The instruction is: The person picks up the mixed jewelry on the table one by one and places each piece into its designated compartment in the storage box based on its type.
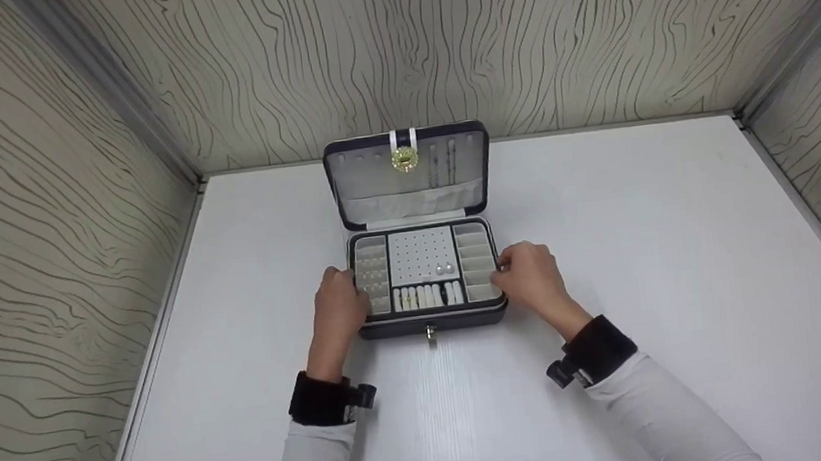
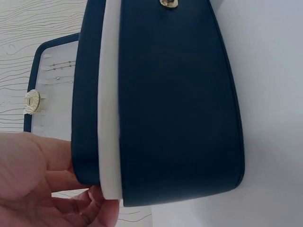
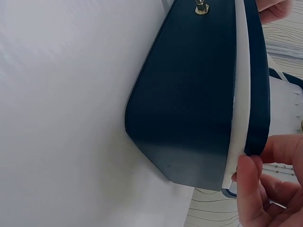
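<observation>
An open dark blue jewelry box (image 1: 390, 330) stands on the white table, lid (image 1: 368, 182) raised at the back. Its top tray (image 2: 87, 118) shows as a dark band above a white lip in both wrist views. My left hand (image 1: 339, 309) pinches the tray's left edge, thumb on the inner side. On the opposite edge my right hand (image 1: 531, 275) pinches the tray likewise. Inside the tray are side compartments, a perforated panel with a pair of earrings (image 1: 444, 269), and ring rolls (image 1: 428, 296) holding a few rings. I cannot tell whether the tray is raised.
Thin necklaces (image 1: 451, 162) hang inside the lid, and a gold ornate buckle (image 1: 404, 159) is on its strap. A gold clasp (image 1: 431, 332) sticks out from the box front. Wood-patterned panels (image 1: 393, 51) wall the white table (image 1: 645, 238) at the back and sides.
</observation>
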The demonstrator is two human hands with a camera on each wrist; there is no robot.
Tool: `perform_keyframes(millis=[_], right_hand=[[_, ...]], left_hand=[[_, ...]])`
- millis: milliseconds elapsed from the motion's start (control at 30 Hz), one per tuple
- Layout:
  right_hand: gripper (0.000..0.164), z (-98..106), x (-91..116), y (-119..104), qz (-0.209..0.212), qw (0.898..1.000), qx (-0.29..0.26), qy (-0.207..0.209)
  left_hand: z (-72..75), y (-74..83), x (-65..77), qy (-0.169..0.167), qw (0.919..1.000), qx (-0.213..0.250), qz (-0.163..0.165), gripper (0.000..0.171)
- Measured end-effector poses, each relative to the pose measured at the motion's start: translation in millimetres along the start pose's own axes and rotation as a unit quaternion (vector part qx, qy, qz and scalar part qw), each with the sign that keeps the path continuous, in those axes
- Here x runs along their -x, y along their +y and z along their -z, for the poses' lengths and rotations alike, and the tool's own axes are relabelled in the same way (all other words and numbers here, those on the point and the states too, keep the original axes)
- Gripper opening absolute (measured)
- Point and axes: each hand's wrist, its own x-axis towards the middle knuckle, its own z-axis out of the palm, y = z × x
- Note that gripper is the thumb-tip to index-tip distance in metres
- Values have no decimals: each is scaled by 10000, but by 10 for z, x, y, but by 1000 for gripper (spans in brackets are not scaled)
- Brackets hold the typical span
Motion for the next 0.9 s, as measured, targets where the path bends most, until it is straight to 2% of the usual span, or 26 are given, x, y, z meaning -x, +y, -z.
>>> perform_keyframes(millis=[333, 567, 733, 900], right_hand=[[12, -43, -2, 53, -121, 9998, -170, 11], [18, -29, 2, 83, -170, 9992, -324, -136], [21, -27, 19, 102, -142, 9993, -301, -148], [19, -41, 40, 105, -70, 9993, -334, -161]], left_hand=[[-26, -57, 9, 201, 9997, 23, -113, 39], [-51, -94, 27, 283, 9993, 187, 160, 47], [-21, -123, 30, 102, 9980, 414, 472, 57], [12, -177, 33, -273, 9943, 741, 723, 54]])
